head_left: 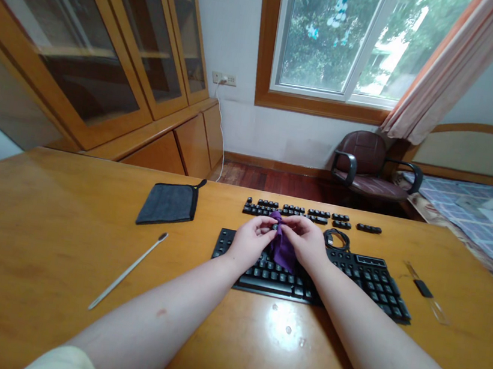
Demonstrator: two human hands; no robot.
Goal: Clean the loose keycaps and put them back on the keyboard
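Over the middle of a black keyboard [281, 287] my two hands meet at a purple cloth [283, 251]. My left hand [254, 239] pinches a small dark keycap [275, 227] between thumb and fingers, against the cloth. The fingers of my right hand [307, 242] are closed on the cloth, which hangs down over the keys. Behind the keyboard, loose black keycaps [319, 213] lie in rows on the desk. My hands and the cloth hide the middle of the keyboard's upper part.
On the wooden desk [52, 243], a grey cloth [169, 203] and a long thin stick with a dark tip [128, 270] lie left. A coiled cable [336, 240] sits behind the keyboard; a wire keycap puller [423, 288] lies right. Beyond stands a chair [362, 163].
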